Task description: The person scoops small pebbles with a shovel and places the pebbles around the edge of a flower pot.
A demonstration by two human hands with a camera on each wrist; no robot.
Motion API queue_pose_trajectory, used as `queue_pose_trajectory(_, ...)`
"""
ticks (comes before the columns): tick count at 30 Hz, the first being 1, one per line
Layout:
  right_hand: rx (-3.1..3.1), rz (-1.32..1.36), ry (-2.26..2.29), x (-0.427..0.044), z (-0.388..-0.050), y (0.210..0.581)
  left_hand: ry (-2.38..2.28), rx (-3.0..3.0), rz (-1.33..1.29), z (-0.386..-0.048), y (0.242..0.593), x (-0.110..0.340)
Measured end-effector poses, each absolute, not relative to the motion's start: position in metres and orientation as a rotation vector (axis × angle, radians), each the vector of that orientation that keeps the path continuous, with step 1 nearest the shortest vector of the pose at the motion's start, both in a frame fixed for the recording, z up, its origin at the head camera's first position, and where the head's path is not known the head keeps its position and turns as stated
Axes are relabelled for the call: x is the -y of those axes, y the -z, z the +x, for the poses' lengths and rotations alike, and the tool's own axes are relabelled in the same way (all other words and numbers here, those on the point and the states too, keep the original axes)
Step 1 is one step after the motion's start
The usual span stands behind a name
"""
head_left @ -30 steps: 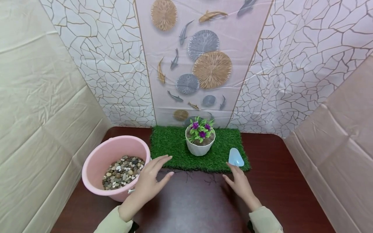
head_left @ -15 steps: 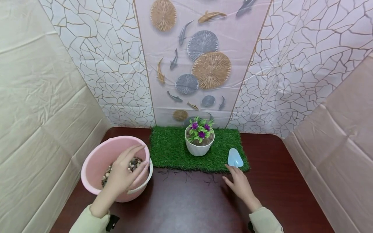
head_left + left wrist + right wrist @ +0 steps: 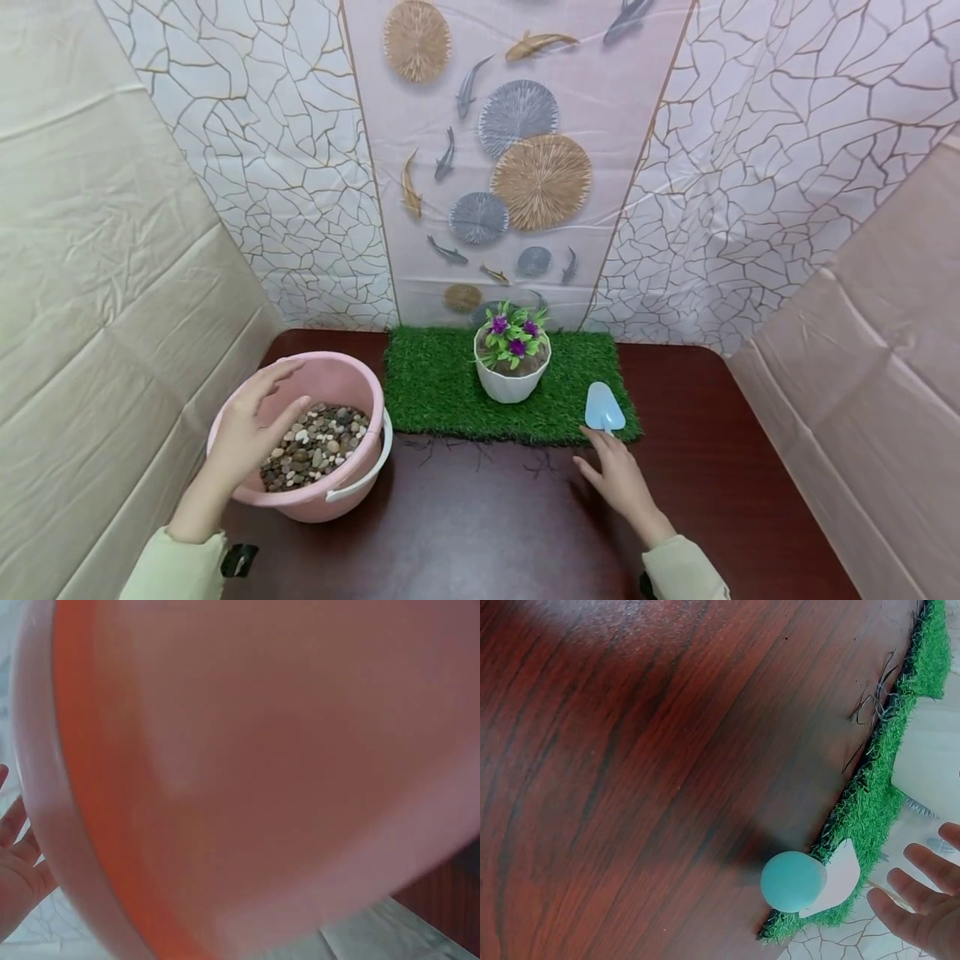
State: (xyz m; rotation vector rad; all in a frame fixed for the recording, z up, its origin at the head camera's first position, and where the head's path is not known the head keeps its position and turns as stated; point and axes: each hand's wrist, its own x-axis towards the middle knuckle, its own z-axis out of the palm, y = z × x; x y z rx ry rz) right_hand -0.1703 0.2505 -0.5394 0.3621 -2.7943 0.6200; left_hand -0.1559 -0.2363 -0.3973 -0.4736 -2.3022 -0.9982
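- Pink bucket (image 3: 326, 383) stands on the desk (image 3: 480, 521) at the near left, its opening lying to the right of and below the left hand (image 3: 243, 437), which is the nearer one to it.
- That hand's thumb is parted from gently bent fingers; it holds nothing, and whether it touches the rim I cannot tell.
- Round and smooth, the bucket has a thick rim, a white handle (image 3: 360, 486) hung low along its right side, and mixed pebbles (image 3: 322, 442) inside.
- Well apart, the right hand (image 3: 618, 483) is empty, fingers loosely spread above the handle of a blue trowel (image 3: 603, 406); the right wrist view shows a gap.
- The trowel lies at the mat's near right corner, long axis pointing away from the person, teal knob (image 3: 789, 881) nearest, broad rounded blade beyond the fingers.
- Farther back, a white faceted pot (image 3: 512, 386) with purple flowers (image 3: 517, 348) stands on the green mat (image 3: 427, 375).
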Motion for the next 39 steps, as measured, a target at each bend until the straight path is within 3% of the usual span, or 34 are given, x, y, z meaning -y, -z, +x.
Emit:
queue_pose_trajectory(14,2.781,0.35,-0.614,-0.254,-0.168,0.541,1.163,2.353,-0.266,-0.162,0.398,0.284)
queue_pose_trajectory(23,2.79,0.337,-0.62,-0.257,-0.167,0.541,1.254,2.445,-0.192,-0.165,0.416,0.314)
queue_pose_trajectory(39,2.845,0.241,-0.498,-0.267,-0.164,0.542,1.345,2.464,-0.048,-0.194,0.446,0.329)
